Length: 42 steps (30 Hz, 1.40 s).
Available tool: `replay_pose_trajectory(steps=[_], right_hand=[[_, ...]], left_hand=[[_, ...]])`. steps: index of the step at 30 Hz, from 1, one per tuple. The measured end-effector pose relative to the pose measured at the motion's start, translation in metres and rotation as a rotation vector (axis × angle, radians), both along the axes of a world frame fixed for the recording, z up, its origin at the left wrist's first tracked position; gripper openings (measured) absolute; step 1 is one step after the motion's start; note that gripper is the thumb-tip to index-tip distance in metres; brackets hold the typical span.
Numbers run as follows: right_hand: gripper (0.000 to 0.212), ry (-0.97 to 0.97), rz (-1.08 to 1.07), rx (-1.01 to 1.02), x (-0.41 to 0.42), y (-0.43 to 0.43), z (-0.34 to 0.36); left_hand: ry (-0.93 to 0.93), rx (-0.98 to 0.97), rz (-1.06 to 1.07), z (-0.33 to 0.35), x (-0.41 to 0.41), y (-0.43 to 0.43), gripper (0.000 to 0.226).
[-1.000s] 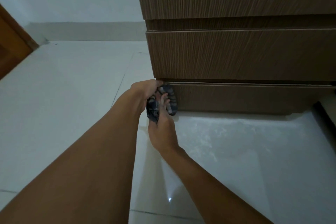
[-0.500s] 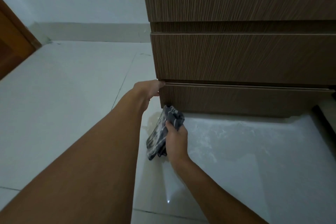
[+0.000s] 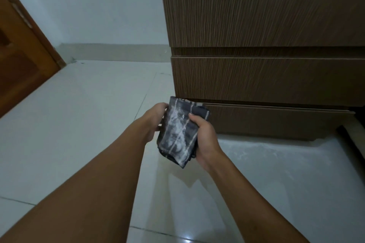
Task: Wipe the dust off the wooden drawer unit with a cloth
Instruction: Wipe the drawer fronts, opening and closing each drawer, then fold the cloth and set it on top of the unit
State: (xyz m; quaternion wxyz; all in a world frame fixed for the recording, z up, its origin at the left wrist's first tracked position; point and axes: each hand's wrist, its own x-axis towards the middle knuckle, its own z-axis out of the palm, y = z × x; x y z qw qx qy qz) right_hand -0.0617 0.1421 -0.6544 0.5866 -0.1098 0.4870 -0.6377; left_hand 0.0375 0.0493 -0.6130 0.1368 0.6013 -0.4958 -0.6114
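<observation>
The wooden drawer unit fills the upper right, its brown grained fronts stacked down to the floor. In front of its lower left corner I hold a folded dark checked cloth, smeared with white dust on the side facing me. My right hand grips the cloth's right edge, thumb on top. My left hand holds its left edge from behind, fingers mostly hidden by the cloth. Both hands are off the unit.
White tiled floor spreads to the left and below, with a pale dusty patch in front of the unit. A brown wooden door stands at the far left. A pale wall and skirting run behind.
My left hand left the corner of the bottom drawer and came to the cloth. My right hand lifted the cloth from near the floor and turned its dusty face toward me.
</observation>
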Motion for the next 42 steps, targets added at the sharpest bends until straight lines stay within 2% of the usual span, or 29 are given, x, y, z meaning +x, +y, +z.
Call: replay_pose_trajectory(steps=[3, 7, 10, 13, 16, 19, 22, 27, 31, 38, 42], right_hand=[[0.037, 0.018, 0.029, -0.038, -0.014, 0.015, 0.019], [0.028, 0.076, 0.031, -0.089, -0.032, 0.032, 0.056], [0.025, 0.163, 0.024, -0.093, -0.042, 0.04, 0.086], [0.03, 0.278, 0.035, -0.124, -0.049, 0.047, 0.12], [0.018, 0.476, 0.05, -0.189, -0.055, 0.055, 0.159], [0.016, 0.626, 0.063, -0.271, -0.062, 0.063, 0.203], [0.023, 0.706, 0.017, -0.368, -0.069, 0.068, 0.245], [0.05, 0.738, -0.071, -0.475, -0.078, 0.072, 0.314], [0.047, 0.737, -0.122, -0.526, -0.087, 0.063, 0.362], [0.039, 0.831, -0.293, -0.437, -0.119, 0.006, 0.405], [0.026, 0.901, -0.266, -0.288, -0.137, -0.032, 0.4]], left_hand=[[0.115, 0.08, -0.115, 0.022, 0.007, 0.011, 0.039], [0.175, -0.044, -0.205, 0.054, 0.008, 0.024, 0.027], [0.228, -0.126, -0.234, 0.081, 0.009, 0.031, 0.028], [0.224, -0.233, -0.246, 0.114, 0.013, 0.038, 0.032], [0.234, -0.331, -0.237, 0.151, 0.017, 0.043, 0.027], [0.278, -0.429, -0.176, 0.191, 0.016, 0.048, 0.023], [0.301, -0.58, -0.13, 0.232, 0.014, 0.055, 0.017], [0.327, -0.758, -0.073, 0.296, 0.007, 0.065, 0.014], [0.321, -0.797, -0.045, 0.339, -0.007, 0.06, 0.021], [0.347, -0.716, -0.055, 0.38, -0.035, 0.018, 0.031], [0.214, -0.726, -0.123, 0.37, -0.047, 0.0, 0.039]])
